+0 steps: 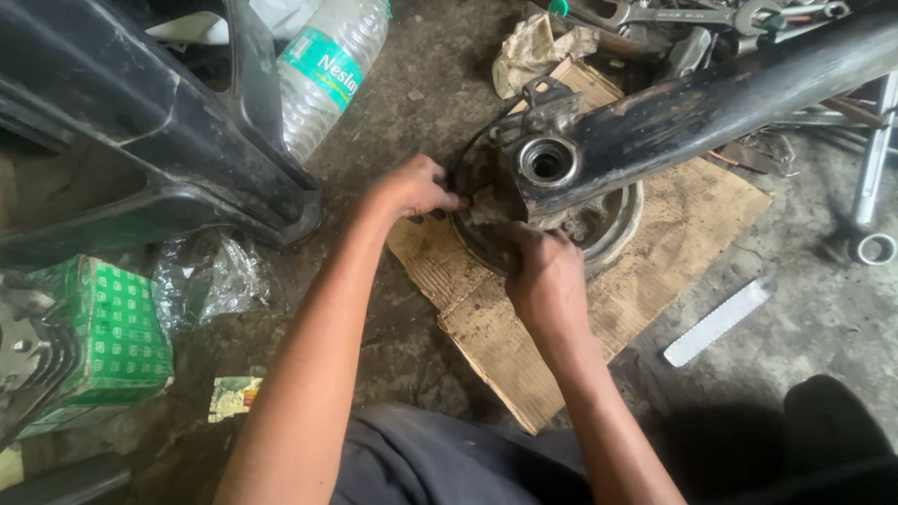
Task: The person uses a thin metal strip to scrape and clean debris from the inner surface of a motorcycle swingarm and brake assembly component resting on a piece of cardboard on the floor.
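Left hand: our left hand pinches a grimy part at the hub's left rim.
Right hand: our right hand curls over the hub's near edge; we cannot tell what the fingers grip.
Hub: lies on cardboard on the floor, under the swingarm's end.
Edges: frame and bottle crowd the left.
Room: bare floor right, near a file.

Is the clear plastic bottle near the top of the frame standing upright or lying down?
Lying down: the plastic bottle rests on its side on the concrete floor, beside the black frame.
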